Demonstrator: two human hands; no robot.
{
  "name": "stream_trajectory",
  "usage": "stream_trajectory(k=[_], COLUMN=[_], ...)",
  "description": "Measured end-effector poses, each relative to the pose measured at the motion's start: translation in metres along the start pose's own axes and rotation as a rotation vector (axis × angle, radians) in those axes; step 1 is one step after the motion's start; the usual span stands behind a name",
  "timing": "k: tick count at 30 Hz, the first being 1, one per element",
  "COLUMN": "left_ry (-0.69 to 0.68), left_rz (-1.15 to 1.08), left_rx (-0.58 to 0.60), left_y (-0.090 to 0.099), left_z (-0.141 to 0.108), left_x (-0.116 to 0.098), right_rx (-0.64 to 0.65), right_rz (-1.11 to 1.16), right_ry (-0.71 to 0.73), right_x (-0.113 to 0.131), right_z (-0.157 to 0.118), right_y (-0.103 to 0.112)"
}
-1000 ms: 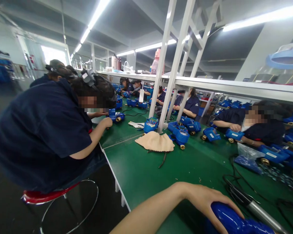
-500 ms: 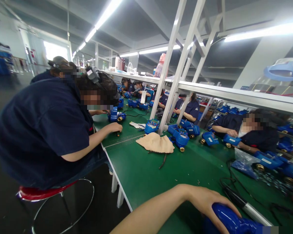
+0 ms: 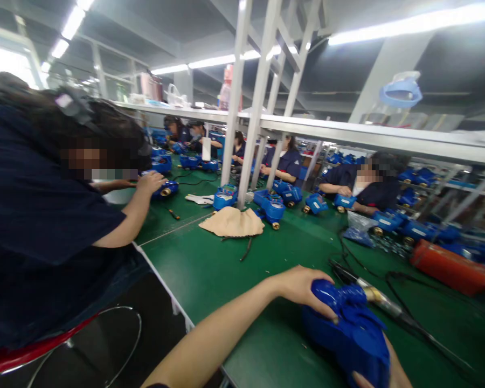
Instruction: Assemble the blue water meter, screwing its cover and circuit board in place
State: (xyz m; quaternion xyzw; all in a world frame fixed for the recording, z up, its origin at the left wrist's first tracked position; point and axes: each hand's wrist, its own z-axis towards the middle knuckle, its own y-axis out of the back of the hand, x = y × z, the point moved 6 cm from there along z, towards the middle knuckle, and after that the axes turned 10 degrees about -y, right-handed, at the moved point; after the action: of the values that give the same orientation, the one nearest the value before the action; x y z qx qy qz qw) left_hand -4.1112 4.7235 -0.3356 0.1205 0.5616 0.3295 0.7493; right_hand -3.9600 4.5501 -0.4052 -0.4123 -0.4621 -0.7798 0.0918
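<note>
Close in front of me, at the lower right, is a blue water meter [image 3: 341, 328] with a brass threaded end [image 3: 372, 293]. My left hand [image 3: 305, 291] is wrapped over its rounded far-left part, fingers closed on the glossy blue housing. On the near side, my right hand [image 3: 394, 364] grips the housing too, partly hidden behind it and cut by the frame's bottom edge. Just beyond the meter lies an electric screwdriver [image 3: 382, 302] with a black and silver body and a cable, touched by neither hand.
A tan cloth [image 3: 232, 222] lies ahead on the green table [image 3: 194, 269]. Several blue meters stand along the centre posts [image 3: 250, 108]. To the right are a red box [image 3: 450, 264], loose screws [image 3: 392, 248] and black cables. A co-worker [image 3: 44, 188] sits close on the left.
My view has turned right and down, so more of the meter shows and my right hand has come into sight. The left co-worker's hand has moved from the table to a meter.
</note>
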Motion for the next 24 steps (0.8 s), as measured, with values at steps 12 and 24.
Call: stream_trajectory(k=[12, 24], left_ry=[0.256, 0.353], left_rz=[-0.436, -0.511], left_rx=[-0.244, -0.258], left_y=[-0.008, -0.027], left_z=[-0.018, -0.008], left_x=[0.022, 0.027], right_rx=[0.289, 0.244], right_rz=[0.342, 0.796], right_ry=[0.044, -0.211], right_x=[0.017, 0.023], right_z=[0.019, 0.024], right_y=[0.0, 0.015])
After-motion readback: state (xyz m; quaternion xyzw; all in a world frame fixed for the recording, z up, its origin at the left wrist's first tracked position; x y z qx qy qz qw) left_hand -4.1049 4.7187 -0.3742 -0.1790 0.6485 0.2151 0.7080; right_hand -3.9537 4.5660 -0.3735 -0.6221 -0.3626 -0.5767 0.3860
